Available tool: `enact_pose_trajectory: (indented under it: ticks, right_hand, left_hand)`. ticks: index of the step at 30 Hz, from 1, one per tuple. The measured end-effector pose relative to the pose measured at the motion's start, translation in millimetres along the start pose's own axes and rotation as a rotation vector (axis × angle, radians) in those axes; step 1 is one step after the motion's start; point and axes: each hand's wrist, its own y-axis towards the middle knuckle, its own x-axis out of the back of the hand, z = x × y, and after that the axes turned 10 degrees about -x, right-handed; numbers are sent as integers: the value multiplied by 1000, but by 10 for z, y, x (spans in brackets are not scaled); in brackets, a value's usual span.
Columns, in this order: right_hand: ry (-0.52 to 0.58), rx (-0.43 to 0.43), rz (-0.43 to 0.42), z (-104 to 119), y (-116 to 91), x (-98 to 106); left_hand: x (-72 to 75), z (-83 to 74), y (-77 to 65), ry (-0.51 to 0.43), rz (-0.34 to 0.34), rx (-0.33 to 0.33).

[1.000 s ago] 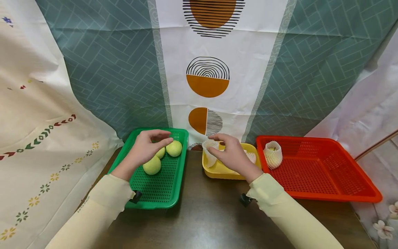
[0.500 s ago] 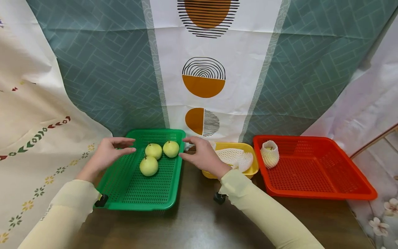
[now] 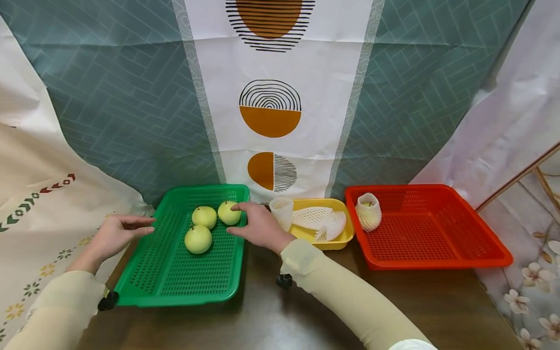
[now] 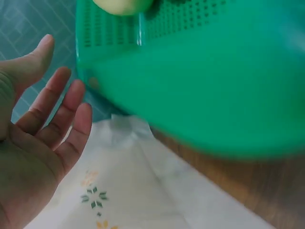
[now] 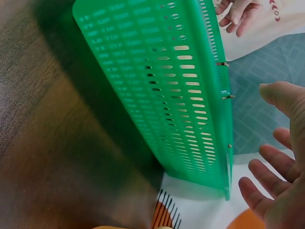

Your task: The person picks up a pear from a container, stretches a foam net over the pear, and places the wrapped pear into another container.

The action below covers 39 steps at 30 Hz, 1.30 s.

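Note:
Three yellow-green pears sit in the green basket (image 3: 197, 295): a front pear (image 3: 198, 239), a back pear (image 3: 204, 217) and a right pear (image 3: 229, 213). My right hand (image 3: 259, 226) is over the basket's right rim, thumb and fingers spread, overlapping the right pear in the head view. Its palm holds nothing in the right wrist view. My left hand (image 3: 114, 239) hovers off the basket's left side, fingers loosely bent and apart, with nothing in it. In the left wrist view the basket's wall (image 4: 200, 95) lies beside the left hand's fingers.
A yellow tray (image 3: 325, 245) holds white foam net sleeves (image 3: 312, 217), one upright sleeve (image 3: 282, 212) at its left. To the right, a red basket (image 3: 420, 265) contains one pear in a foam net (image 3: 369, 212). Patterned cloths hang behind and at both sides of the brown table (image 3: 280, 321).
Both hands have moved left: the right from above the yellow tray to the green basket's right rim, the left from over the pears to outside the basket. The view has turned slightly right.

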Motion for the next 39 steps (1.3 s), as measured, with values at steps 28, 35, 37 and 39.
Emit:
enact_pose_trajectory:
  ticks: [28, 35, 37, 39]
  right_hand:
    - [-170, 134, 100, 261, 151, -260]
    - [-352, 172, 172, 564, 257, -431]
    - [-421, 177, 200, 676, 288, -474]
    - [-464, 162, 251, 778, 312, -514]
  left_hand:
    - [-15, 410, -114, -158, 154, 162]
    - [-22, 420, -101, -214, 164, 209]
    - [-23, 414, -101, -224, 170, 219]
    - [-26, 407, -107, -237, 181, 230]
